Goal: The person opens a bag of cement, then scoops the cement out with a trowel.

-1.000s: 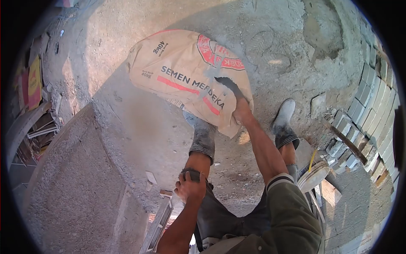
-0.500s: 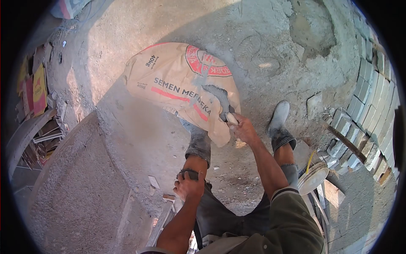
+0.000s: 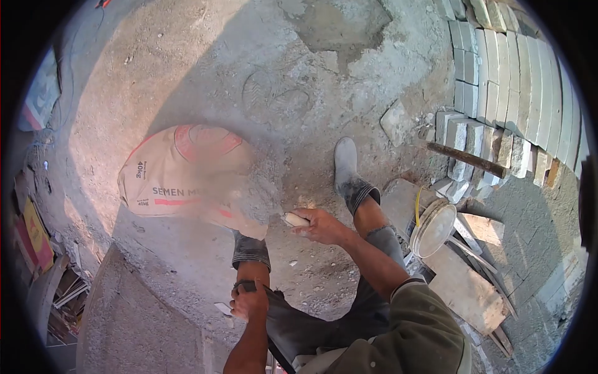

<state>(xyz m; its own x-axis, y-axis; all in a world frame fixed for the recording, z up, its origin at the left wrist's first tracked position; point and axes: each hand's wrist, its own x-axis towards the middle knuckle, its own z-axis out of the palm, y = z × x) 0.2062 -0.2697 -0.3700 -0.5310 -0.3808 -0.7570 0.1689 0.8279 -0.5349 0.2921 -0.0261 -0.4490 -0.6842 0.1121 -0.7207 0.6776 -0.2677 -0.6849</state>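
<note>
A brown cement bag (image 3: 143, 181) with red and black print lies on the ground at centre left, its right part blurred by a pale haze. Just right of it, my right hand (image 3: 324, 226) is closed round the light handle of a tool (image 3: 296, 219); the haze hides the tool's other end. At my left knee, my left hand (image 3: 250, 300) has its fingers curled on the dark trouser leg (image 3: 293, 315). A dusty boot (image 3: 346, 165) stands to the right of the bag, and the other boot (image 3: 251, 251) is partly behind the bag's lower edge.
Stacked grey blocks (image 3: 517, 81) line the upper right, with a wooden bar (image 3: 467, 159) in front. A round white bucket (image 3: 434, 230) stands by my right leg near boards (image 3: 467, 290). At the lower left are a concrete slab (image 3: 146, 311) and scrap with a yellow-red packet (image 3: 38, 234).
The view has shifted, so the bag sits further left and lower. My right hand with the tool has come away from the bag's torn opening, and pale dust now blurs the bag's right side.
</note>
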